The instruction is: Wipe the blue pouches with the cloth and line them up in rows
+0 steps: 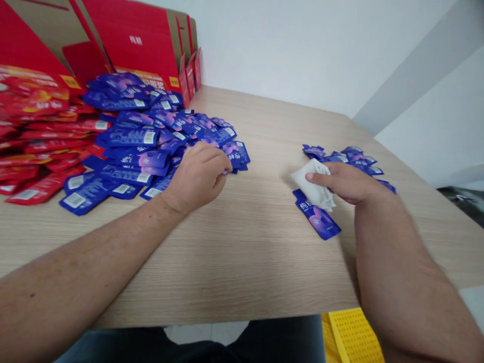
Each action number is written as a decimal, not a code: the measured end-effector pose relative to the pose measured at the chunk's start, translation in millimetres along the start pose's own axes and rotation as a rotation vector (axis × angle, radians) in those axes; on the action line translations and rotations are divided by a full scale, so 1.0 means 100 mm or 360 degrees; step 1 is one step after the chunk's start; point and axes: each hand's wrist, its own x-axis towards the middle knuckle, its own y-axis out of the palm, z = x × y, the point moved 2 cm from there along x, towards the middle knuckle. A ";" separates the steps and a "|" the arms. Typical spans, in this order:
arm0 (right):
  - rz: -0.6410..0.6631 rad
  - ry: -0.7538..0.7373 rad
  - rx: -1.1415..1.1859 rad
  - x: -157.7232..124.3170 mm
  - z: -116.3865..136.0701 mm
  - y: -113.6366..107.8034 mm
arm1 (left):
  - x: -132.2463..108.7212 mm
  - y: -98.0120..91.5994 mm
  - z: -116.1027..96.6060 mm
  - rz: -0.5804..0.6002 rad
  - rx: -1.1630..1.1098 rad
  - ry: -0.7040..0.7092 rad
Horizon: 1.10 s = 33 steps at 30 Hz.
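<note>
My left hand (201,174) is closed, fingers curled down at the right edge of a heap of blue pouches (145,159). What its fingertips hold, if anything, is hidden behind the hand. A folded white cloth (313,184) is gripped in my right hand (346,180), thumb on top. Just below the cloth, a single blue pouch with a purple flower print (320,221) lies on the table, its upper part partly covered by the cloth. Behind my right hand lies a smaller group of blue pouches (355,157).
Red pouches (45,136) are piled at the far left beside the blue heap. Red cardboard boxes (132,40) stand behind both heaps against the white wall (287,45). A yellow perforated crate (355,335) sits below the front edge of the wooden table (227,272).
</note>
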 end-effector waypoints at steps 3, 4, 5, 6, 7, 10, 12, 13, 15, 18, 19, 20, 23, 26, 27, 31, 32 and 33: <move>0.0157 0.0043 -0.0158 -0.08 0.02 -0.04 | 0.00 0.01 -0.03 0.0045 -0.0020 0.0060; 0.0191 0.0047 -0.0198 -0.11 0.03 -0.04 | -0.01 0.02 -0.04 0.0062 -0.0028 0.0064; 0.0227 0.0047 -0.0234 -0.12 0.04 -0.03 | -0.01 0.02 -0.04 0.0081 -0.0036 0.0065; 0.0260 0.0038 -0.0278 -0.13 0.05 -0.02 | -0.01 0.03 -0.04 0.0101 -0.0042 0.0069; 0.0287 0.0017 -0.0343 -0.13 0.05 -0.01 | 0.00 0.03 -0.05 0.0122 -0.0046 0.0073; 0.0330 -0.0094 -0.0594 -0.10 0.07 0.06 | 0.00 0.04 -0.05 0.0157 -0.0060 0.0071; 0.0352 -0.0143 -0.0683 -0.09 0.09 0.10 | 0.01 0.04 -0.06 0.0162 -0.0076 0.0062; 0.0375 -0.0143 -0.0678 -0.08 0.09 0.13 | 0.01 0.04 -0.06 0.0162 -0.0082 0.0058; 0.0453 -0.0100 -0.0597 -0.08 0.08 0.16 | 0.01 0.04 -0.06 0.0173 -0.0085 0.0065; 0.0619 -0.0049 -0.0446 -0.08 0.05 0.21 | 0.01 0.06 -0.05 0.0198 -0.0099 0.0103; 0.0669 -0.0054 -0.0407 -0.07 0.05 0.23 | 0.01 0.07 -0.05 0.0203 -0.0110 0.0120; 0.0707 -0.0066 -0.0372 -0.07 0.04 0.25 | 0.01 0.09 -0.05 0.0209 -0.0122 0.0133; 0.0757 -0.0112 -0.0215 -0.07 0.08 0.34 | 0.00 0.15 -0.08 0.0249 -0.0186 0.0144; 0.0641 -0.0181 0.0033 -0.11 0.17 0.49 | -0.01 0.21 -0.16 0.0361 -0.0301 0.0060; 0.0572 -0.0212 0.0138 -0.12 0.21 0.54 | -0.01 0.23 -0.20 0.0420 -0.0356 -0.0003; 0.0397 -0.0352 0.0601 -0.18 0.30 0.79 | -0.01 0.26 -0.31 0.0616 -0.0701 -0.0387; 0.0395 -0.0387 0.0695 -0.19 0.31 0.85 | -0.01 0.26 -0.32 0.0624 -0.0804 -0.0462; 0.0407 -0.0419 0.0778 -0.20 0.33 0.92 | 0.00 0.27 -0.33 0.0625 -0.0899 -0.0515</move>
